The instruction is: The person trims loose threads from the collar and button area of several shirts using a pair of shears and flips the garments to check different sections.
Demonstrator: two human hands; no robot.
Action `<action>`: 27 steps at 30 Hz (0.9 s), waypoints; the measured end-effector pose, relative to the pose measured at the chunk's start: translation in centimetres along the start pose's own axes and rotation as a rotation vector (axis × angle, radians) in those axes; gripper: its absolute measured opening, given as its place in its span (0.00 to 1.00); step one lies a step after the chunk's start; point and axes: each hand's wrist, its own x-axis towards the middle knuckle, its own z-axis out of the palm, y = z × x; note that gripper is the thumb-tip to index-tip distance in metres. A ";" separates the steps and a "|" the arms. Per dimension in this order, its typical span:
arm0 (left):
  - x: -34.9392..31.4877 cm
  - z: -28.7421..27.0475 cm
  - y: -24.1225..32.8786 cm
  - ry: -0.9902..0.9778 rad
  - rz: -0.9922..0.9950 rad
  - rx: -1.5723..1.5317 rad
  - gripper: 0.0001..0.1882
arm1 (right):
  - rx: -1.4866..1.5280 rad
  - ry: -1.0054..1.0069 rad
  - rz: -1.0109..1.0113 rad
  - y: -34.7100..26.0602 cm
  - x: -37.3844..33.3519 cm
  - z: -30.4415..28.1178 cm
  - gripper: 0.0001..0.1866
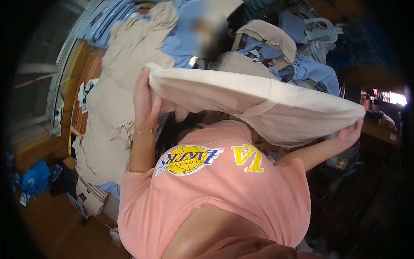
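A cream garment (297, 97) is stretched taut across the view in front of my chest, its long edge running from one hand to the other. My left hand (146, 97) is closed on the garment's left end, with a thin beaded bracelet at the wrist. At the far right end my right hand (351, 131) grips the opposite corner, set lower than the left. A loose part of the garment sags below the edge, and a seam shows near its middle. Beyond my left hand, a spread of beige cloth (108, 90) covers the table.
Folded blue garments (105, 21) are stacked at the back left. A heap of beige and blue clothes (280, 52) lies at the back right, near a pale plastic loop-shaped thing (325, 32). A blue plastic bag (36, 177) rests at the far left, beside a window frame.
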 end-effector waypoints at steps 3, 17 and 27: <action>5.3 0.9 -6.4 -0.151 -0.178 -0.002 0.09 | -0.171 -0.037 0.060 3.8 6.3 -7.2 0.13; 18.1 8.6 -20.6 0.050 0.195 0.581 0.10 | -0.500 0.044 0.062 16.7 21.0 -14.0 0.10; 17.7 -13.1 -31.2 0.426 -0.115 1.394 0.14 | -1.239 -0.301 0.431 37.9 14.4 -33.1 0.10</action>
